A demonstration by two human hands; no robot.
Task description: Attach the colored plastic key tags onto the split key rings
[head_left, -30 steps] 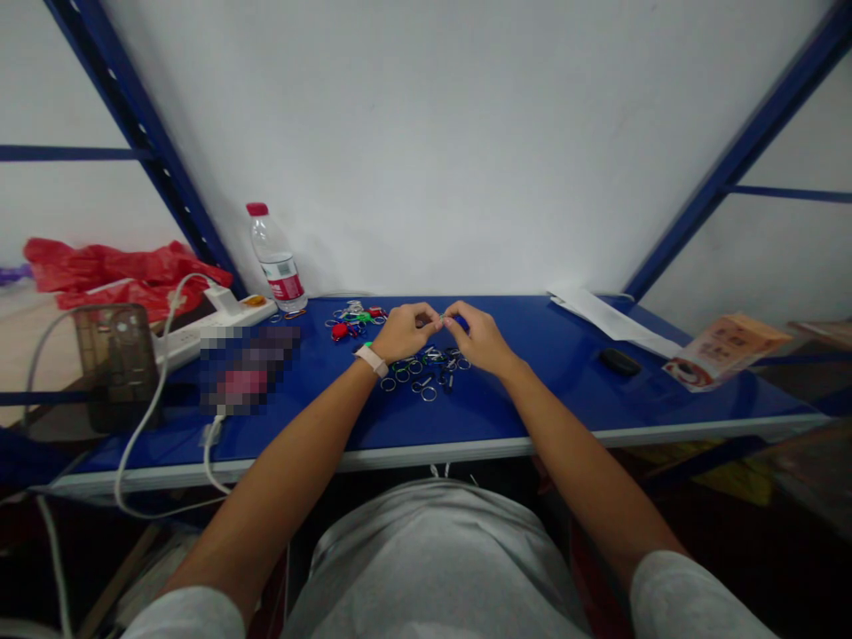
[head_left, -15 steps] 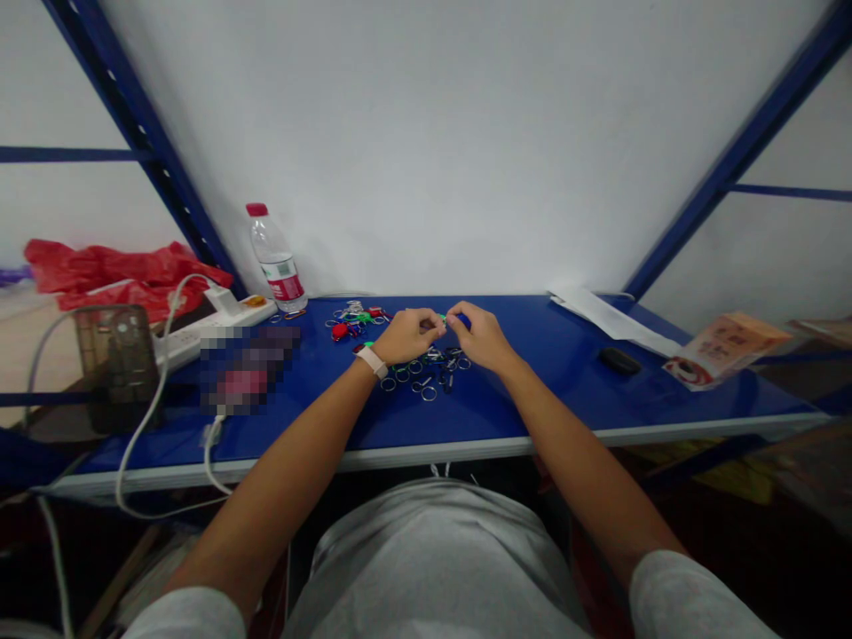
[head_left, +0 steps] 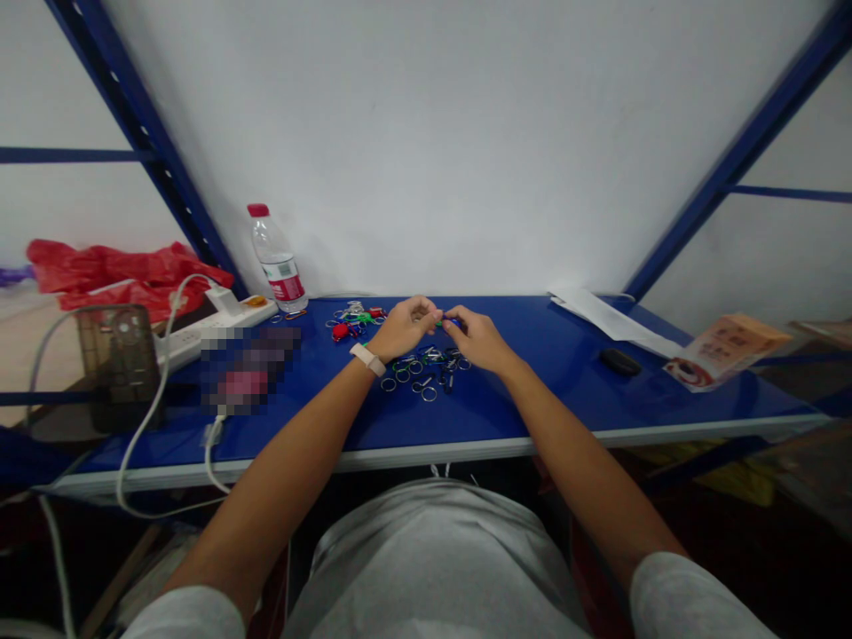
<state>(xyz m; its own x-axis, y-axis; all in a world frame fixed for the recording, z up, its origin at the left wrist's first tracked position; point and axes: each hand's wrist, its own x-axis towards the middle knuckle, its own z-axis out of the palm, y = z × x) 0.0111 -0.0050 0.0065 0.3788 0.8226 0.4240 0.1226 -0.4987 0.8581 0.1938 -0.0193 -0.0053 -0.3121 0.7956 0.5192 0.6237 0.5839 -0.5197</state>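
A blue-topped steel bench (head_left: pixel 532 382) is seen spanning the view, set against a white wall (head_left: pixel 426 133) and flanked by blue rack uprights (head_left: pixel 738 155). A red plastic bag (head_left: pixel 126 266) is heaped off to the left, behind a white power strip (head_left: pixel 226 321). A phone in a smoky clear case (head_left: pixel 118 368) is seen beside it, a white cable (head_left: pixel 121 470) is looped over the bench edge, and a pixelated object (head_left: pixel 246 368) is too blurred to be told. To the right, a paper strip (head_left: pixel 603 315), a printed carton (head_left: pixel 725 351) and a black object (head_left: pixel 619 361) are laid out.

A plastic bottle (head_left: pixel 276 257) with a red cap is stood upright, with clear liquid visible inside.

Metal key rings (head_left: pixel 422 373) are scattered below the 2 hands, with coloured key tags (head_left: pixel 352 328) bunched to the left. The left hand (head_left: pixel 403 328), banded by a pale wristband (head_left: pixel 367 358), and the right hand (head_left: pixel 479 342) are brought together above them, fingers curled and nearly closed. A small green-and-blue item (head_left: pixel 451 323) is pinched in the right fingertips (head_left: pixel 458 321), its long axis lying roughly level and pointing toward the left hand. Its exact form is too small to be told.
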